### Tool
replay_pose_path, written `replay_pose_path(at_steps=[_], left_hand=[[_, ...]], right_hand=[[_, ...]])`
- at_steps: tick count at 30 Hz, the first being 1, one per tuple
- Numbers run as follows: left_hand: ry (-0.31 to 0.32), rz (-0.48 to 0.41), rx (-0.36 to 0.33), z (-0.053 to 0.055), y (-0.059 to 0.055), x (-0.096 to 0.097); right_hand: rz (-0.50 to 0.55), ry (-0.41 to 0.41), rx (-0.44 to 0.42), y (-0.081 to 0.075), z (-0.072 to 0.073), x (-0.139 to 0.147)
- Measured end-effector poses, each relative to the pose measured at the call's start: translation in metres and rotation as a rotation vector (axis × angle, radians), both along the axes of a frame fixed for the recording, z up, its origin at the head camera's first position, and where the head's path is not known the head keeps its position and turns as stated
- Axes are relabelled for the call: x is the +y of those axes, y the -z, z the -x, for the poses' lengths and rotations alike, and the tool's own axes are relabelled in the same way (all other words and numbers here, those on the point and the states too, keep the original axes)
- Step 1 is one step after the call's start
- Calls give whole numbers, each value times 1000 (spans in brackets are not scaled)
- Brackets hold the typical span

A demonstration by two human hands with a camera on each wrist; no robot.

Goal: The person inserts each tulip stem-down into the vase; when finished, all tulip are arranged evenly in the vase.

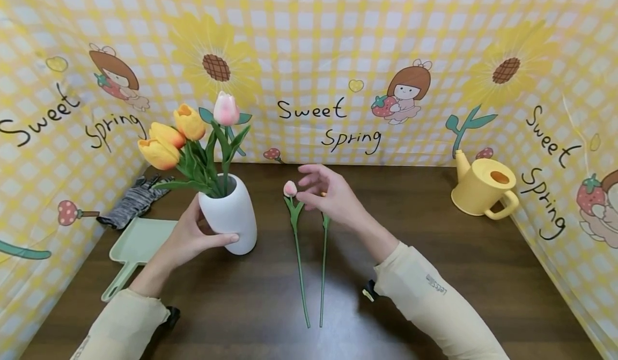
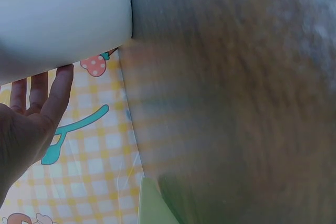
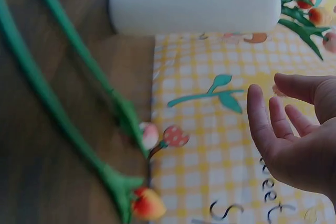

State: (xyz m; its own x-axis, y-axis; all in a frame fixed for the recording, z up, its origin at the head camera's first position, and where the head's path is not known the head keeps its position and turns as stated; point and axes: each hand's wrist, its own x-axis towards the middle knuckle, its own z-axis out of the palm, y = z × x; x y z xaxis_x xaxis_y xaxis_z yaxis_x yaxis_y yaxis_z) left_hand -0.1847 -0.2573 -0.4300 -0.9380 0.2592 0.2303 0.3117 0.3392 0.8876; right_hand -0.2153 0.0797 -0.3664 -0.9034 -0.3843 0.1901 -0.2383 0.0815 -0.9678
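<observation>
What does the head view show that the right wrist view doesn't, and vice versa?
Only the head view: the yellow watering can and right sleeve. Only the right wrist view: the loose orange tulip's bloom uncovered; the right hand mostly hides it from the head camera. Both: the white vase, the loose pink tulip and the right hand.

Left hand (image 1: 190, 236) grips, thumb (image 1: 222, 240) extended; right hand (image 1: 333, 193) hovers, fingers (image 3: 261, 119) apart and seemingly slightly bent.

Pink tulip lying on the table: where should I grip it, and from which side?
I'd pinch the pink tulip by its bare stem, just below the leaves, coming from above: it lies flat, and the gap to the neighbouring stem is wider there than at the stem ends.
</observation>
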Motion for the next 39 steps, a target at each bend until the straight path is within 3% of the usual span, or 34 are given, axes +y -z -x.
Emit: replay_pose_path(at_steps=[8, 20, 27, 39], left_hand=[[1, 7, 6, 1, 1, -1], [2, 5, 8, -1, 0, -3], [13, -6, 14, 0, 0, -2], [8, -6, 25, 1, 1, -2]], right_hand=[[4, 49, -186, 29, 1, 31], [-199, 66, -443, 59, 2, 64], [-213, 93, -520, 72, 1, 80], [-226, 90, -564, 78, 0, 81]])
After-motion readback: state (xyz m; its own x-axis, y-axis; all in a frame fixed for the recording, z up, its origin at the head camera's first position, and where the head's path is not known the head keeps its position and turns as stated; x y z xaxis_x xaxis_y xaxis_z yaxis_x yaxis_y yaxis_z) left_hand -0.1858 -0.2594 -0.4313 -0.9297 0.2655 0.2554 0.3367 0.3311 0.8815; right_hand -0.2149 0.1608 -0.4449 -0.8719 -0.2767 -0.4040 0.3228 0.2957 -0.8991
